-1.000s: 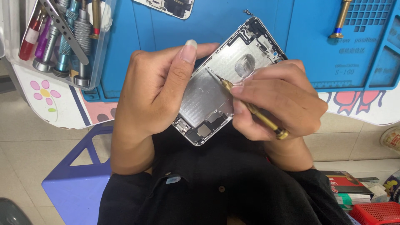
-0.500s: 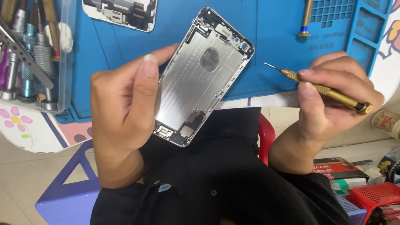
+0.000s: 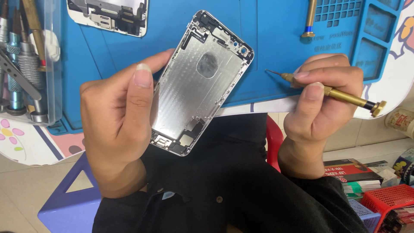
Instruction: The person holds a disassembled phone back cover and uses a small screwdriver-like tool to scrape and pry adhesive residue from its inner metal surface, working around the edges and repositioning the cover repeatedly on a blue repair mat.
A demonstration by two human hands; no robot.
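A blue repair mat (image 3: 276,39) is covering the tabletop. Left hand (image 3: 116,125) fingers are gripping the stripped phone housing (image 3: 200,82) by its edges above it; thin, probably light, easily bent. Right hand (image 3: 321,101) fingers are pinching a brass screwdriver (image 3: 336,92) beside.

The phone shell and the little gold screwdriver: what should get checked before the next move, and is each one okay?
1. Left hand grips the phone shell firmly: ok.
2. Shell's open inside faces up: ok.
3. Right hand holds the gold screwdriver: ok.
4. Screwdriver tip touching the shell: not ok, it hangs apart, over the blue mat.
5. Any screws left inside: cannot tell, too small.
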